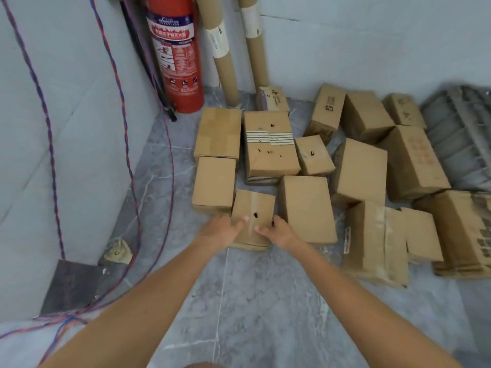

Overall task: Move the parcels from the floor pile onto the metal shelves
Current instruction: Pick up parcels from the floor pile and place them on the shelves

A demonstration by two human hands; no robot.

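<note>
**Two hands set on the nearest parcel**

Two hands are placed on one small parcel point(252, 219), the box of the floor pile lying closest to the person. The left hand point(221, 229) is laid against its left edge and the right hand point(279, 231) against its right edge, so the parcel sits directly between them and neither hand is the nearer. Each grip is narrow and closed on the cardboard: thumbs are seen pressed on the top face, while the other fingers are hidden past the sides. The parcel's long axis is seen running away from the person, toward the striped box point(269, 144) behind it. A square box point(214, 183) stands just beside the parcel on its left and a larger box point(307, 208) on its right, both close enough to crowd the fingers. The parcel rests on the floor point(265, 301); a straight upward lift is judged the likely next move. The metal shelves cannot be made out for certain.
</note>
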